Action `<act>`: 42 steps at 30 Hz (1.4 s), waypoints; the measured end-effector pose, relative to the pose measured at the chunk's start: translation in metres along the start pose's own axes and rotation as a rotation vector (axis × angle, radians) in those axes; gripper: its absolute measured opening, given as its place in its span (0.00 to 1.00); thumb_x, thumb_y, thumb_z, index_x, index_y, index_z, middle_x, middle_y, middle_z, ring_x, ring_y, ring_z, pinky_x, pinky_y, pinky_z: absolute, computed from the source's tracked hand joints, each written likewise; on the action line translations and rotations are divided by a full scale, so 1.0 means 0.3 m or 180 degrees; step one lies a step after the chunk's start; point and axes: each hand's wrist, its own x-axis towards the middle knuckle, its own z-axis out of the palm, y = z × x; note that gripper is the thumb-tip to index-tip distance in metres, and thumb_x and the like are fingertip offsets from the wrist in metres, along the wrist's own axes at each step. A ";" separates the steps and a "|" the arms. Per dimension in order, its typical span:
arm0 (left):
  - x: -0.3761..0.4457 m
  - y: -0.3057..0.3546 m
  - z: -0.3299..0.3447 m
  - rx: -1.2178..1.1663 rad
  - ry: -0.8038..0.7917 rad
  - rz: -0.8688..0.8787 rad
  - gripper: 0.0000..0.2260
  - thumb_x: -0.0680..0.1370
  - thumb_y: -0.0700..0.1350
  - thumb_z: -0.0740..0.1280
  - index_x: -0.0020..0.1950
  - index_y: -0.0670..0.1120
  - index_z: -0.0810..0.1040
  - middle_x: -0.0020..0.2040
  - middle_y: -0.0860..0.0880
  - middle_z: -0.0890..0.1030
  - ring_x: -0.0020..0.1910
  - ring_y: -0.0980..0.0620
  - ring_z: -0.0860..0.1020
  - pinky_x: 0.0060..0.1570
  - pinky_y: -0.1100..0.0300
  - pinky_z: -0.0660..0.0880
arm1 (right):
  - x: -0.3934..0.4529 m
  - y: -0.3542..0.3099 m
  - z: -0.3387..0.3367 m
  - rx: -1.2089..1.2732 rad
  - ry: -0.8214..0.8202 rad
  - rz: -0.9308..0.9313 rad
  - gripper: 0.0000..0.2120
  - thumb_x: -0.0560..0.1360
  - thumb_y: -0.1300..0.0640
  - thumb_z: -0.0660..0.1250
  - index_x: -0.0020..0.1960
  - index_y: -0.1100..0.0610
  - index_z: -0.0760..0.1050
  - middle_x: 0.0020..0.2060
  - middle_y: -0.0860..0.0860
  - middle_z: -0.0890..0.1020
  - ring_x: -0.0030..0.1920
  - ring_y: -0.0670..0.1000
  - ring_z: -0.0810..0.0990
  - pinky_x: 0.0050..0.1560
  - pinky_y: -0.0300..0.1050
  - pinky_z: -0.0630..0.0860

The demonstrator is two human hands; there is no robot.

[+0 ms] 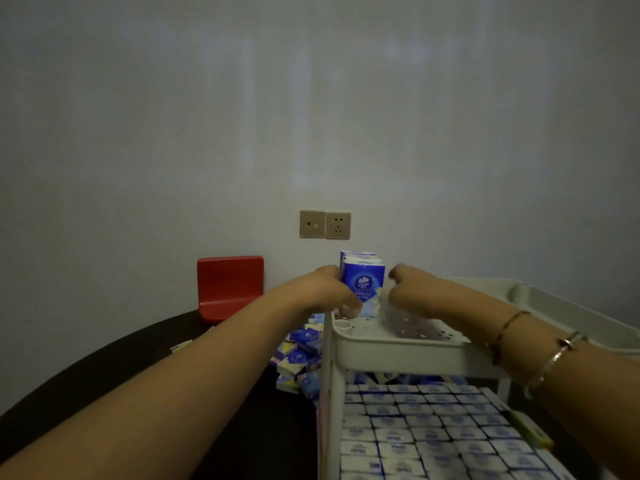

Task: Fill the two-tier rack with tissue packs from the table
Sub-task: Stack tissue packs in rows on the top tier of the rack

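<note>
Both hands, left hand (332, 289) and right hand (407, 289), clamp upright tissue packs (363, 282) at the rack (408, 351) top tier's far-left corner; releasing unevenly could topple them.

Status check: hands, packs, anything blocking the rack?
Left hand and right hand flank upright packs on top tier. Lower tier packed full. Loose pile left on table. Nothing blocking.

Plain indoor room, likely domestic: bare grey-white painted wall (346, 116), beige double wall socket plate (325, 225), dark round table (104, 368), red plastic chair back (229, 285).
</note>
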 end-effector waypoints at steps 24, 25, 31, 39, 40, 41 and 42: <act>-0.179 -1.179 -0.322 0.1299 0.1456 -0.0629 0.27 0.78 0.46 0.63 0.76 0.51 0.59 0.77 0.47 0.57 0.75 0.46 0.58 0.73 0.51 0.58 | 0.150 -0.387 0.976 -0.0792 -0.0697 -0.0612 0.24 0.75 0.59 0.62 0.69 0.61 0.61 0.68 0.58 0.66 0.68 0.58 0.65 0.66 0.50 0.66; -0.161 -1.190 -0.316 0.1408 0.1384 -0.0559 0.28 0.79 0.47 0.62 0.77 0.53 0.57 0.78 0.47 0.54 0.76 0.46 0.54 0.74 0.50 0.56 | 0.173 -0.371 1.001 -0.0815 -0.0729 -0.0583 0.27 0.75 0.60 0.62 0.72 0.61 0.58 0.70 0.58 0.64 0.70 0.58 0.62 0.68 0.51 0.64; -0.039 -1.246 -0.284 0.1964 0.1023 -0.0362 0.27 0.80 0.57 0.55 0.77 0.58 0.50 0.79 0.50 0.44 0.77 0.45 0.45 0.74 0.47 0.48 | 0.311 -0.325 1.112 -0.0842 -0.0852 -0.0662 0.33 0.77 0.59 0.60 0.77 0.53 0.50 0.77 0.55 0.51 0.76 0.57 0.51 0.74 0.54 0.56; -0.016 -1.290 -0.287 0.1618 0.1163 -0.0228 0.23 0.76 0.57 0.64 0.67 0.51 0.63 0.74 0.51 0.61 0.77 0.49 0.51 0.74 0.43 0.53 | 0.483 -0.341 1.217 -0.0658 -0.0742 -0.0781 0.30 0.80 0.50 0.55 0.77 0.45 0.45 0.77 0.50 0.43 0.76 0.58 0.45 0.75 0.56 0.52; -0.015 -1.292 -0.286 0.1545 0.1201 -0.0221 0.22 0.76 0.56 0.65 0.65 0.50 0.64 0.71 0.52 0.65 0.76 0.49 0.55 0.73 0.43 0.55 | 0.498 -0.340 1.228 -0.0656 -0.0806 -0.0726 0.29 0.80 0.49 0.54 0.77 0.45 0.45 0.77 0.50 0.43 0.76 0.58 0.45 0.75 0.57 0.52; -0.015 -1.294 -0.287 0.1503 0.1277 -0.0180 0.21 0.75 0.56 0.66 0.63 0.51 0.64 0.67 0.52 0.68 0.73 0.49 0.60 0.71 0.43 0.59 | 0.507 -0.340 1.238 -0.0633 -0.0838 -0.0682 0.29 0.80 0.48 0.54 0.77 0.45 0.46 0.77 0.50 0.44 0.76 0.59 0.47 0.74 0.58 0.54; -0.014 -1.295 -0.290 0.1474 0.1380 -0.0122 0.20 0.74 0.56 0.67 0.62 0.51 0.65 0.64 0.52 0.70 0.69 0.50 0.65 0.69 0.45 0.62 | 0.509 -0.339 1.246 -0.0579 -0.0791 -0.0673 0.28 0.80 0.48 0.54 0.77 0.46 0.49 0.77 0.50 0.46 0.75 0.60 0.52 0.73 0.58 0.58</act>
